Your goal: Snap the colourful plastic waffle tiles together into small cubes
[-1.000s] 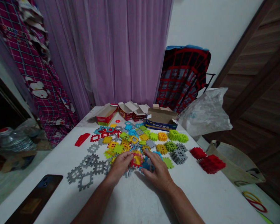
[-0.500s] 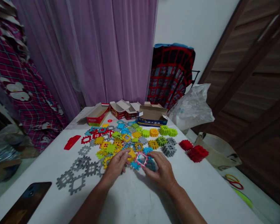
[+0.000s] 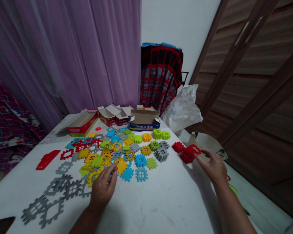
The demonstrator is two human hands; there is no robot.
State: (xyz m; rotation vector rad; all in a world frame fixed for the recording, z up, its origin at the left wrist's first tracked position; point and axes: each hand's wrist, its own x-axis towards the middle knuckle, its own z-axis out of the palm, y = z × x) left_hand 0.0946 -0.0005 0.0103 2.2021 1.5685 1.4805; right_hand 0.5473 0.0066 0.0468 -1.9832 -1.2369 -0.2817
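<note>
A heap of flat, notched plastic tiles [image 3: 117, 152] in yellow, blue, green, red and grey covers the middle of the white table [image 3: 156, 208]. My left hand [image 3: 102, 188] lies palm down at the heap's near edge. Its fingers are loosely stretched and the fingertips touch a yellow tile [image 3: 121, 165]; it holds nothing. My right hand [image 3: 213, 166] reaches out to the right, to a stack of red tiles [image 3: 186, 153] near the table's right edge. Its thumb and fingers pinch a red tile at the stack's right side. Two blue tiles [image 3: 141, 174] lie between the hands.
Several joined grey tiles [image 3: 56, 195] lie at the left front, with a red flat part [image 3: 48, 159] further left. Open cardboard boxes [image 3: 144, 121] line the back edge. A clear plastic bag [image 3: 182, 109] sits at the back right. A dark phone [image 3: 0, 225] shows at the bottom left corner.
The camera has turned to the right. My right hand left the centre of the heap with the red tile and moved right to the red stack. My left hand stayed at the heap.
</note>
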